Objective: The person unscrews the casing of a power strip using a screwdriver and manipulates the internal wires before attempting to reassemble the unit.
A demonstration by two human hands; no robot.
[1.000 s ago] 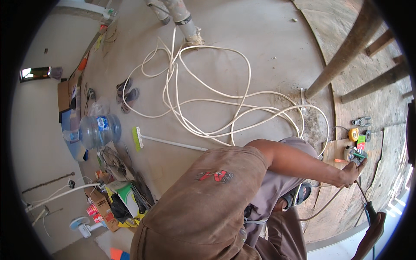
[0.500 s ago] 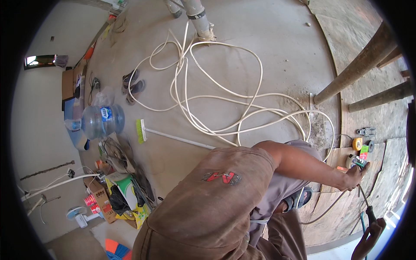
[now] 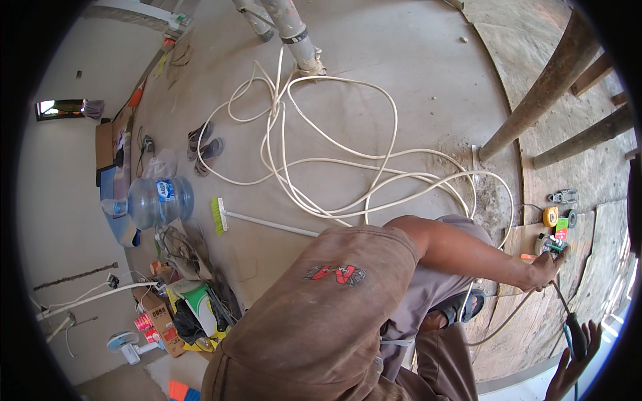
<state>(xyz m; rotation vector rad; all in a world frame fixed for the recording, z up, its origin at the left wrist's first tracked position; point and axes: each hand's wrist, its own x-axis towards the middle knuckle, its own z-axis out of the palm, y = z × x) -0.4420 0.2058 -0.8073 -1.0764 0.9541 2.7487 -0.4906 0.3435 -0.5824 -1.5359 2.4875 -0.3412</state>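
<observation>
My left hand (image 3: 547,269) is closed at the end of a long reaching arm, where a pale cable (image 3: 503,329) runs into its grip. What else sits between those fingers is hidden. A screwdriver (image 3: 573,327) with a black handle has its shaft tip against the underside of my left hand. My right hand (image 3: 576,366) is at the lower right, with the handle lying loosely between its spread thumb and fingers. Beyond my left fingertips are a small green-and-white item (image 3: 554,246), a yellow tape measure (image 3: 550,216), a black tape roll (image 3: 571,218) and pliers (image 3: 564,196).
Loops of white cable (image 3: 394,127) cover the floor near a pipe (image 3: 294,33). Wooden posts (image 3: 545,87) stand on the right by brown boards (image 3: 515,314). On the left are a brush (image 3: 219,215), a large blue water bottle (image 3: 160,200), sandals (image 3: 205,150) and cluttered boxes (image 3: 160,321).
My right fingers have spread away from the screwdriver handle. My left hand still grips the cable. The whole view has shifted slightly.
</observation>
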